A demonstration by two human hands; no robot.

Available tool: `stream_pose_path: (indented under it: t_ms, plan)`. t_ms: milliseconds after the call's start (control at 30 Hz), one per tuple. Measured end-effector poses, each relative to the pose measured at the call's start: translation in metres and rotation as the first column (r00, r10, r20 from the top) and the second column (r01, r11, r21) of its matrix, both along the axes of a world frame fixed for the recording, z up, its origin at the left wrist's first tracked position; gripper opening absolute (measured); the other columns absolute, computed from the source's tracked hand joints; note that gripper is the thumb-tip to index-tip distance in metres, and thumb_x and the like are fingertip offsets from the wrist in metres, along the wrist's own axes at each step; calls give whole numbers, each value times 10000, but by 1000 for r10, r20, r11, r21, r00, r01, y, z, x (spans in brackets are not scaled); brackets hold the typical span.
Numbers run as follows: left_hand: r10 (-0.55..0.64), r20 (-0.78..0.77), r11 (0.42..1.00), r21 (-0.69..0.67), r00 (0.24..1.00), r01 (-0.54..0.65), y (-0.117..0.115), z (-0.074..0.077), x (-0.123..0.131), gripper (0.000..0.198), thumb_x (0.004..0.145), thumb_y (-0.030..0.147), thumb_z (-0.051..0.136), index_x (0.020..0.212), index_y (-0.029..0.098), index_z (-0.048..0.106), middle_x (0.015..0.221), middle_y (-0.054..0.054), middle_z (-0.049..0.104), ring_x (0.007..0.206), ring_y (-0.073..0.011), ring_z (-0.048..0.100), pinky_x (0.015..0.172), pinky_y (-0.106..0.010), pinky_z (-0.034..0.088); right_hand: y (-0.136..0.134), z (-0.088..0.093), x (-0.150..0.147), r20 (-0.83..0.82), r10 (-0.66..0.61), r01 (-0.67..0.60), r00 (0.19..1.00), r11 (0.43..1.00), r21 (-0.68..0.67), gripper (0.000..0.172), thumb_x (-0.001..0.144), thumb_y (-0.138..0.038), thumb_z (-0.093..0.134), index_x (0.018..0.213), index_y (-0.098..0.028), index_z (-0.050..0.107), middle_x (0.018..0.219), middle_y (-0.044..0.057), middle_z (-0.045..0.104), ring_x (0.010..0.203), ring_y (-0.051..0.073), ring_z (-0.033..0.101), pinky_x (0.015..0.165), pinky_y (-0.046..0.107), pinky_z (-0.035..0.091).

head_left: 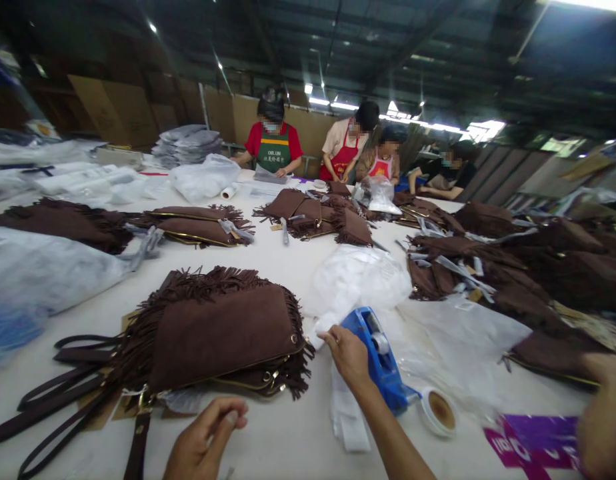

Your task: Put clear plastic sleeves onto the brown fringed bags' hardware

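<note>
The near edge cuts off the left hand (204, 440) at the wrist and the purple sheet (533, 443), the right hand (349, 355) hides part of the blue tape dispenser (383, 367), and a blurred limb (605, 417) at the right edge cannot be identified.

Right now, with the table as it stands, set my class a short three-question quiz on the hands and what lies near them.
1. True or false: the right hand is on the blue dispenser.
2. What colour are the fringed bags? A black, B brown, C red.
3. Fill in: the left hand lies nearest a bag's ____.
Key: 1 true; 2 B; 3 strap.
</note>
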State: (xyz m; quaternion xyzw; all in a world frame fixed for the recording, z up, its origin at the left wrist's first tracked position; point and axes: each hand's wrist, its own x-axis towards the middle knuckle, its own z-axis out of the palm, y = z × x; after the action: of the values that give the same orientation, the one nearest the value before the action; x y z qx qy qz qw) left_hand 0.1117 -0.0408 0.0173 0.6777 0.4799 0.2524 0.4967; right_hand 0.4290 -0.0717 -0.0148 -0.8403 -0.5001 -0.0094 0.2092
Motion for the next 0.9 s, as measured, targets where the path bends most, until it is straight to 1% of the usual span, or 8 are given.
stream_pose_path:
  t_ms: [200, 333, 400, 500, 600, 667, 733, 900]
  plan:
    - [-225, 190, 974, 30, 956, 223, -15, -5, 104, 256, 892, 313, 481, 1098, 252, 620, 1094, -64, 658, 991, -214, 624, 876, -320, 492, -8, 6, 5, -45, -52, 55, 998, 995, 81, 345, 983, -382, 375, 784, -210, 598, 741, 12, 674, 673, 166, 609, 612, 258, 338]
    - [-157, 361, 938, -235, 919, 253, -8, -35, 165, 523, 822, 137, 420, 1342, 197, 443, 1391, -152, 449, 995, -221, 624, 803, -361, 531, -21, 18, -13, -14, 11, -8, 1000, 980, 198, 314, 974, -376, 397, 810, -198, 597, 787, 44, 657, 763, 193, 595, 719, 281, 365]
    - [-151, 380, 951, -194, 912, 239, -5, -41, 173, 673, 767, 82, 451, 1420, 206, 346, 1497, -142, 309, 1154, -229, 546, 945, -391, 469, -37, 25, -30, -75, 144, -126, 987, 971, 205, 301, 968, -361, 408, 809, -199, 604, 786, 43, 644, 776, 192, 583, 741, 282, 371]
    - [-336, 356, 940, 75, 872, 332, -7, -27, 151, 675, 740, 103, 569, 1387, 240, 433, 1537, -78, 258, 1369, -250, 300, 1131, -399, 238, -65, 40, -50, -397, 321, -268, 860, 946, 185, 301, 950, -371, 433, 761, -205, 597, 727, 12, 617, 703, 163, 560, 670, 245, 387]
    - [-442, 370, 861, -80, 817, 502, -16, -3, 108, 310, 726, 226, 680, 1034, 188, 696, 1193, -96, 627, 1151, -285, 530, 1021, -386, 371, -79, 59, -56, -685, 297, -235, 665, 954, 185, 323, 916, -435, 470, 715, -203, 569, 600, -29, 526, 570, 132, 474, 537, 212, 353]
    - [-339, 429, 793, -348, 837, 500, -22, 8, 78, 181, 722, 297, 701, 833, 154, 700, 825, -62, 695, 816, -233, 631, 794, -332, 476, -76, 68, -57, -719, 250, -170, 649, 968, 183, 341, 891, -478, 495, 698, -204, 557, 563, -41, 465, 542, 126, 426, 504, 211, 323]
    - [-192, 417, 754, -517, 888, 405, -27, 10, 47, 208, 680, 320, 740, 761, 143, 663, 669, -29, 660, 626, -179, 587, 618, -268, 446, -65, 70, -62, -702, 212, -112, 680, 976, 187, 374, 874, -513, 506, 665, -205, 536, 564, -38, 457, 554, 130, 428, 521, 217, 327]
    - [-36, 283, 813, -549, 958, 193, -32, -1, -34, 286, 590, 324, 808, 702, 133, 628, 640, -11, 633, 579, -141, 518, 534, -223, 348, -36, 48, -105, -802, 200, -87, 562, 979, 183, 425, 840, -567, 530, 621, -203, 514, 555, -32, 476, 541, 127, 429, 535, 228, 346]
